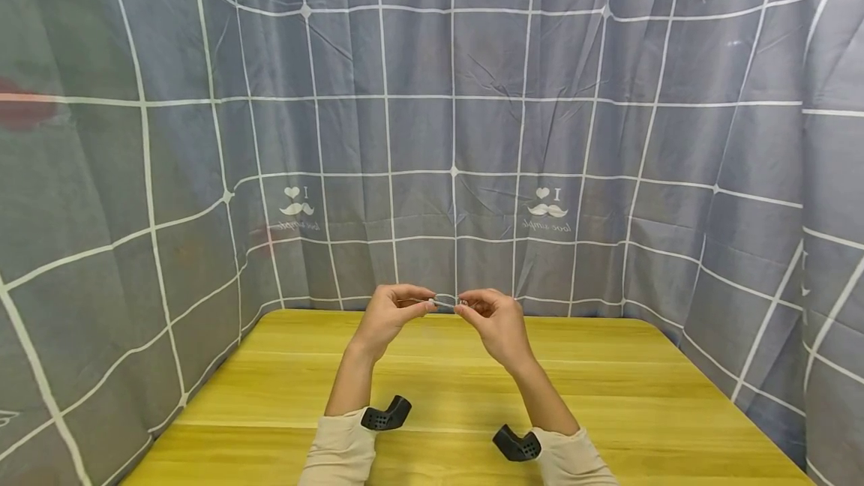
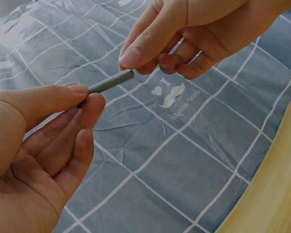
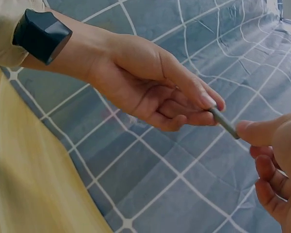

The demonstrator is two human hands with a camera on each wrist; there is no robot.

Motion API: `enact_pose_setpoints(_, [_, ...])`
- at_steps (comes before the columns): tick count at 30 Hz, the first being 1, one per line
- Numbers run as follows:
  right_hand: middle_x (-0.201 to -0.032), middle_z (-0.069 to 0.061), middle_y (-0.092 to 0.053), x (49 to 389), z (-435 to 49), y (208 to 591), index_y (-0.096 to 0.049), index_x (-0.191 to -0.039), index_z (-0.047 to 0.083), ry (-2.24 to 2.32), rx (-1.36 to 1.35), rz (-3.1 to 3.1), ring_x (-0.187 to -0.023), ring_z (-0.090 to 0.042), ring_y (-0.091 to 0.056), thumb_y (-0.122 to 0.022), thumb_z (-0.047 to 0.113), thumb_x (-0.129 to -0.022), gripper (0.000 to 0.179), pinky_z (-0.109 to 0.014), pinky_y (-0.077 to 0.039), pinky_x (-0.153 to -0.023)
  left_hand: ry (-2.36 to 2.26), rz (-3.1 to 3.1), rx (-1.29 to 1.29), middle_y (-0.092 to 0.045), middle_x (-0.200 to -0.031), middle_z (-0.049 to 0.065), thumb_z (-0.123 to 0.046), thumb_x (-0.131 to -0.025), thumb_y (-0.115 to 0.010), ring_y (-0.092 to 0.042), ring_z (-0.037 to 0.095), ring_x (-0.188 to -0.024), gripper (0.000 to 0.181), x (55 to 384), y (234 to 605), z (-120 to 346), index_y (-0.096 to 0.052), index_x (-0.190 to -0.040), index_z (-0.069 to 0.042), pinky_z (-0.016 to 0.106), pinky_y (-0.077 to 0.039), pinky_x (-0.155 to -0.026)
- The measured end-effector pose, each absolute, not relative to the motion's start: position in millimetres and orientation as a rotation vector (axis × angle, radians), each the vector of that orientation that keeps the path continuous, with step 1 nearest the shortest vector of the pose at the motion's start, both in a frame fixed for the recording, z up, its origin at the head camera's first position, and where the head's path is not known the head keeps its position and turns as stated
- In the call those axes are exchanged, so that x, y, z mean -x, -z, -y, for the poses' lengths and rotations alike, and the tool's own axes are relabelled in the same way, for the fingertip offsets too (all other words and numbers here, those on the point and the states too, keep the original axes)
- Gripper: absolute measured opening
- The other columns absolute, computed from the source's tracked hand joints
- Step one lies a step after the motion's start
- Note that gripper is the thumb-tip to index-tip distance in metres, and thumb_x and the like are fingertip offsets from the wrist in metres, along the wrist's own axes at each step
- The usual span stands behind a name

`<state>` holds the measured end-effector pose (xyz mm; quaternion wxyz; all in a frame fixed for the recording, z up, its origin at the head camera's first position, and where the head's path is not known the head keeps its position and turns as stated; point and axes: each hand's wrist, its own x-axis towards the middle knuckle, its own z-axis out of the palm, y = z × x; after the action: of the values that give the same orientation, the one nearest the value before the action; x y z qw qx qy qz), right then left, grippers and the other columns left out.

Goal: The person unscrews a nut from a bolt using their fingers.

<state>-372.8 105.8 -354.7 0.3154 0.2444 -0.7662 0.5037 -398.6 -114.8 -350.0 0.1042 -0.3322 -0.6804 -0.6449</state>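
Observation:
A short grey metal threaded bolt (image 2: 110, 82) spans the gap between the two hands, held up above the far part of the table. My left hand (image 1: 386, 321) pinches one end between thumb and fingertips, which hide whether it has a head. At the other end, the thumb and index fingertip of my right hand (image 1: 498, 322) pinch the tip. In the right wrist view the bolt (image 3: 224, 123) slants down from the left hand (image 3: 150, 87) to the right thumb. Whether the right fingertips also hold a small part there is hidden.
Beneath the hands lies a yellow wood-grain table (image 1: 445, 396). A grey-blue curtain (image 1: 418, 133) with white grid lines hangs behind it and along both sides. Black curved mounts (image 1: 388, 414) sit at both wrists, by the light sleeves (image 1: 340, 447).

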Motion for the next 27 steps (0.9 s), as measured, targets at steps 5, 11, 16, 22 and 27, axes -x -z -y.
enact_pose_setpoints(5, [-0.083,0.003,-0.067,376,-110,355,-0.081,-0.098,0.004,-1.262,-0.661,2.065,-0.068,-0.014,-0.058,-0.085,0.01,-0.087,0.013,-0.027,-0.05,-0.06,1.868,2.032,0.982,-0.074,-0.105,0.018,-0.003,-0.095,-0.074,-0.069,0.027,-0.097,0.022,402,352,119,-0.073,-0.112,0.011,0.041,-0.052,-0.094])
enact_pose_setpoints(11, [-0.08,0.004,-0.066,386,-121,366,-0.082,-0.096,0.009,-1.264,-0.613,2.136,-0.064,-0.015,-0.055,-0.086,0.011,-0.086,0.011,-0.028,-0.047,-0.057,1.916,2.053,0.903,-0.074,-0.105,0.021,-0.003,-0.096,-0.074,-0.07,0.026,-0.097,0.024,410,361,122,-0.072,-0.113,0.013,0.039,-0.052,-0.095])
enact_pose_setpoints(16, [-0.082,0.002,-0.066,400,-136,379,-0.082,-0.097,0.011,-1.323,-0.525,2.176,-0.064,-0.017,-0.049,-0.086,0.013,-0.087,0.011,-0.028,-0.04,-0.055,1.956,2.064,0.798,-0.075,-0.101,0.018,-0.002,-0.093,-0.076,-0.071,0.023,-0.094,0.024,421,375,125,-0.072,-0.112,0.013,0.037,-0.053,-0.092])
enact_pose_setpoints(22, [-0.084,-0.002,-0.066,412,-152,396,-0.081,-0.097,0.008,-1.427,-0.457,2.178,-0.067,-0.019,-0.046,-0.085,0.012,-0.087,0.011,-0.028,-0.036,-0.056,1.975,2.097,0.688,-0.076,-0.099,0.012,-0.004,-0.092,-0.079,-0.07,0.023,-0.094,0.021,431,397,126,-0.075,-0.108,0.009,0.036,-0.056,-0.088])
enact_pose_setpoints(27, [-0.087,-0.002,-0.068,421,-163,412,-0.081,-0.099,0.005,-1.475,-0.384,2.216,-0.07,-0.019,-0.047,-0.085,0.012,-0.088,0.014,-0.027,-0.037,-0.059,2.032,2.122,0.543,-0.076,-0.101,0.014,-0.004,-0.092,-0.079,-0.071,0.023,-0.096,0.018,438,418,127,-0.077,-0.107,0.005,0.037,-0.057,-0.088])
